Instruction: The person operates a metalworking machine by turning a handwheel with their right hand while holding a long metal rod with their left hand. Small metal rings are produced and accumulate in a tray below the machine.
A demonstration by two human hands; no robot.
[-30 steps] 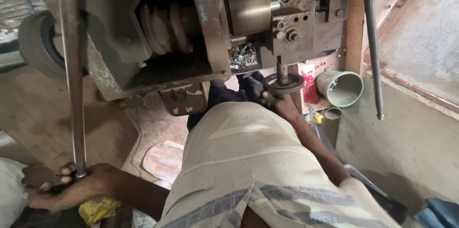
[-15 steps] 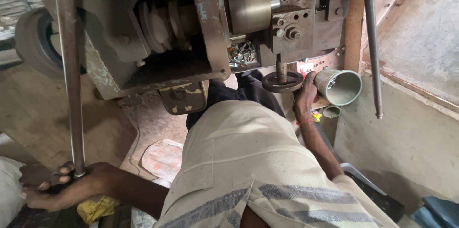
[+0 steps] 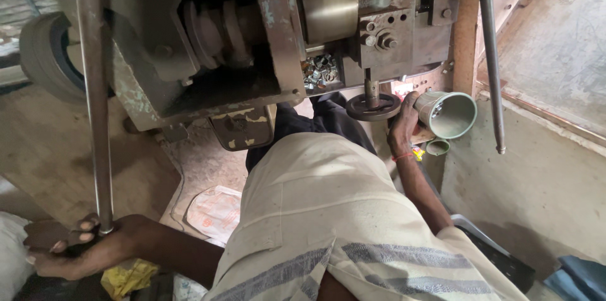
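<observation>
Right hand (image 3: 403, 129) now nearer cup (image 3: 447, 114).

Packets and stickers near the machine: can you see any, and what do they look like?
White printed bag: lies flat and crumpled on the floor under the machine, left of the person's lap; white with faint reddish print.
Yellow wrapper: crumpled on the floor just beside the left hand; bright yellow.
Red-and-white printed patch: behind the small handwheel, above the right hand; mostly hidden, so whether it is a box or a label is unclear.
No screens or signs.
</observation>
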